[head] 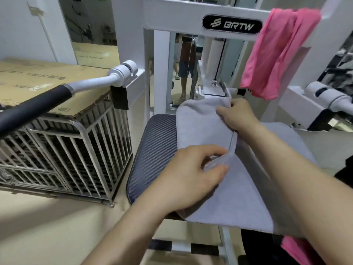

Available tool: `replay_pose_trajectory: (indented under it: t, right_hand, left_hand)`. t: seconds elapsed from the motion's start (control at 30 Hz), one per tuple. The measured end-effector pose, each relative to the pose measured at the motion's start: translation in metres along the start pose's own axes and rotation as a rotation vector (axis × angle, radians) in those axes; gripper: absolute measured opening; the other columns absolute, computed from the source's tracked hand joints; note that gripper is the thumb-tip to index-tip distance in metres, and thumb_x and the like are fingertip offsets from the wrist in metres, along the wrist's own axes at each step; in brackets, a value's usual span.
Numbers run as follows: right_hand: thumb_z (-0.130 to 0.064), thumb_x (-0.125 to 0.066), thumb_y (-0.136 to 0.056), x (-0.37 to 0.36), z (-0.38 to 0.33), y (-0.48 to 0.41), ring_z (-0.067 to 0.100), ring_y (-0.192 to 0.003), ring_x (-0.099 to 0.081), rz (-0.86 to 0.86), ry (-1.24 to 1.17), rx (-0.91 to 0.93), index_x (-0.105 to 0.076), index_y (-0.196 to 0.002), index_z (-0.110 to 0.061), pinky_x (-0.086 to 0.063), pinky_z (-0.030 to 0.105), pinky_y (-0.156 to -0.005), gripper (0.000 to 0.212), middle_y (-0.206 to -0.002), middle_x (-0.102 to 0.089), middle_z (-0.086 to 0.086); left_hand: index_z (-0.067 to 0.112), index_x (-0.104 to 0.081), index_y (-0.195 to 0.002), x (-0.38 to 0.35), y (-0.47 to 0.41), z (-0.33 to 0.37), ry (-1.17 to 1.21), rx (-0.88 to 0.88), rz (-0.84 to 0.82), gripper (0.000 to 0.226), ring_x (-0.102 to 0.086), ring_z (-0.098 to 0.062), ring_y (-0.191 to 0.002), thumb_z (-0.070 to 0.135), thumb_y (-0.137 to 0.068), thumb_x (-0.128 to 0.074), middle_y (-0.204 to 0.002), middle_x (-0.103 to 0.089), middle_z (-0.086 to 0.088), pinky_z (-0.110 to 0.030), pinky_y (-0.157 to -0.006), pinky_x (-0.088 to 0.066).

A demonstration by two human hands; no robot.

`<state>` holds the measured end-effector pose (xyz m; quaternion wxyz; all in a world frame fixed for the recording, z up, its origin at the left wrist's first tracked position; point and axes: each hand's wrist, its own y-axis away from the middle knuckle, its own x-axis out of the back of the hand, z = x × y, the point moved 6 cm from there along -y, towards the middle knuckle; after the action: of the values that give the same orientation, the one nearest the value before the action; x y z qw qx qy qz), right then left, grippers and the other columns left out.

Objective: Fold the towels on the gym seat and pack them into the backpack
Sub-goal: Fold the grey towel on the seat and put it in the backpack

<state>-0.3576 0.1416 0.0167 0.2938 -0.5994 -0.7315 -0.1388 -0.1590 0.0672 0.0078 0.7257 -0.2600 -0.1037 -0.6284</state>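
Left hand (pixel 193 176): nearest the lens, reaching in from the lower left; thumb and fingers pinching the near end of a folded edge of the grey towel (pixel 225 190). Right hand (pixel 236 115): farther out, fingers closed on the far end of the same folded edge, forearm crossing the cloth from the lower right.

Grey towel: spread over the gym seat (pixel 152 150), partly doubled over on itself, its right side hanging past the seat edge. Gym seat: dark ribbed padding, bare only along its left side.

Pink towel (pixel 275 50): draped over the white machine frame (pixel 172 16) at upper right (frame badge reads BRTW), well apart from the seat. A second patch of pink cloth (pixel 298 249) shows at the lower right edge; what it is cannot be told.

Metal cage (pixel 63 150): left of the seat, topped with cardboard (pixel 38 81). Machine handle (pixel 38 104), dark grip, extends over it.
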Motion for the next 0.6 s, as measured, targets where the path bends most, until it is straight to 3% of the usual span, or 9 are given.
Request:
replay_pose_trajectory:
  t: [0.03,0.1,0.17,0.23,0.27,0.33,0.37,0.43,0.6]
  right_hand:
    - [-0.014,-0.055,-0.075,0.016,0.012,-0.001,0.020,-0.060,-0.052,0.011,0.058,-0.006,-0.062,-0.068,-0.002,-0.043,0.027,-0.056,0.015,-0.065,-0.059,0.008]
    - [-0.014,-0.053,-0.071,0.048,0.038,-0.001,0.027,-0.061,-0.057,0.040,0.208,-0.021,-0.063,-0.076,0.002,-0.048,0.036,-0.059,0.020,-0.069,-0.064,0.015]
    - [-0.014,-0.052,-0.073,0.077,0.060,0.006,0.037,-0.078,-0.062,0.071,0.327,-0.048,-0.063,-0.091,0.001,-0.053,0.043,-0.069,0.026,-0.085,-0.067,0.021]
    - [-0.013,-0.053,-0.082,0.098,0.082,0.014,0.038,-0.102,-0.058,0.075,0.418,-0.086,-0.057,-0.118,-0.003,-0.050,0.041,-0.084,0.038,-0.113,-0.063,0.022]
    - [-0.015,-0.053,-0.086,0.105,0.091,0.017,0.038,-0.112,-0.055,0.069,0.439,-0.088,-0.048,-0.131,-0.004,-0.045,0.037,-0.086,0.047,-0.126,-0.058,0.021]
    - [-0.019,-0.052,-0.089,0.114,0.106,0.022,0.036,-0.121,-0.049,0.064,0.401,-0.086,-0.031,-0.145,-0.009,-0.037,0.032,-0.085,0.060,-0.136,-0.051,0.019]
    - [-0.022,-0.052,-0.090,0.114,0.109,0.026,0.036,-0.124,-0.048,0.056,0.359,-0.075,-0.026,-0.149,-0.013,-0.037,0.031,-0.087,0.064,-0.139,-0.049,0.018]
    - [-0.026,-0.053,-0.091,0.111,0.107,0.030,0.035,-0.126,-0.046,0.027,0.357,0.011,-0.025,-0.150,-0.018,-0.038,0.034,-0.093,0.066,-0.139,-0.050,0.016]
    - [-0.011,-0.052,-0.089,0.100,0.097,0.038,0.033,-0.114,-0.051,-0.007,0.433,0.206,-0.041,-0.142,-0.018,-0.036,0.033,-0.076,0.054,-0.127,-0.057,0.015]
  left_hand:
    - [0.029,-0.068,-0.109,-0.018,-0.004,0.009,0.095,0.005,-0.038,0.021,-0.062,0.002,-0.070,0.025,-0.090,-0.064,-0.080,-0.069,0.014,-0.018,-0.069,-0.047]
    - [0.028,-0.062,-0.122,-0.064,-0.005,0.030,0.369,0.086,-0.277,0.030,-0.054,-0.006,-0.053,0.022,-0.093,-0.061,-0.071,-0.065,0.009,-0.026,-0.062,-0.046]
    - [0.022,-0.062,-0.123,-0.092,-0.006,0.044,0.457,0.107,-0.431,0.028,-0.050,-0.009,-0.047,0.024,-0.095,-0.059,-0.072,-0.065,0.002,-0.023,-0.053,-0.045]
    - [0.021,-0.069,-0.111,-0.081,-0.022,0.030,0.237,0.095,-0.185,0.020,-0.055,-0.004,-0.054,0.025,-0.095,-0.058,-0.072,-0.065,0.005,-0.020,-0.055,-0.044]
    - [0.025,-0.069,-0.111,-0.063,-0.031,0.017,-0.060,0.084,0.022,0.021,-0.060,-0.005,-0.068,0.028,-0.095,-0.056,-0.080,-0.066,0.007,-0.022,-0.062,-0.043]
    - [0.031,-0.055,-0.129,-0.034,-0.042,-0.004,-0.656,0.155,0.251,0.033,-0.057,-0.024,-0.102,0.037,-0.097,-0.046,-0.110,-0.059,-0.002,-0.032,-0.073,-0.040]
    - [0.033,-0.043,-0.137,-0.028,-0.046,-0.016,-0.750,0.252,0.249,0.040,-0.052,-0.032,-0.109,0.040,-0.097,-0.043,-0.119,-0.054,-0.008,-0.036,-0.076,-0.039]
    - [0.036,-0.034,-0.142,-0.031,-0.055,-0.030,-0.662,0.345,0.189,0.046,-0.053,-0.035,-0.112,0.042,-0.097,-0.044,-0.124,-0.056,-0.009,-0.037,-0.079,-0.037]
    - [0.036,-0.058,-0.122,-0.034,-0.064,-0.024,-0.603,0.320,0.219,0.031,-0.055,-0.020,-0.115,0.033,-0.092,-0.056,-0.123,-0.063,0.006,-0.030,-0.081,-0.037]
